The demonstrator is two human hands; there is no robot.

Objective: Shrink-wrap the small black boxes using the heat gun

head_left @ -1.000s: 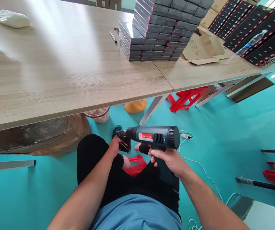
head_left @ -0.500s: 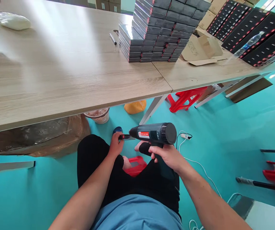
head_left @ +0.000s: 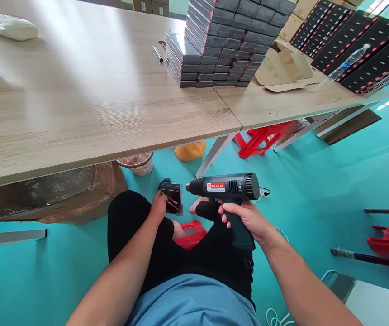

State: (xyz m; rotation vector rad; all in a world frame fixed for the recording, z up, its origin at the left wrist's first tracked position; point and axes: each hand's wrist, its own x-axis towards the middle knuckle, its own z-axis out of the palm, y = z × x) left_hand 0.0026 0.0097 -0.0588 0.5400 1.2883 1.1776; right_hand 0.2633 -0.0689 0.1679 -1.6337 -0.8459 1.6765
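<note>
My right hand (head_left: 244, 217) is wrapped round the grip of a dark heat gun (head_left: 225, 186) with a red and white label. The gun lies level above my lap, its nozzle pointing left. In my left hand (head_left: 158, 207) is a small dark box (head_left: 172, 198), held by its left side, with its broad glossy face showing. A short gap separates the nozzle from the box. Beyond them, the wooden table (head_left: 113, 113) carries a tall stack of dark shiny boxes (head_left: 228, 45).
On the table are a plastic-wrapped bundle (head_left: 9, 27), a pen-like rod (head_left: 158, 54) and an opened carton (head_left: 282, 72). Beneath it stand a bin (head_left: 140, 165), a yellow bag (head_left: 190, 151), a large carton (head_left: 52, 192) and a red stool (head_left: 264, 138). A white cable runs along the floor.
The box in my left hand has turned from edge-on to show its broad face. The heat gun has shifted slightly right and its handle now shows more fully.
</note>
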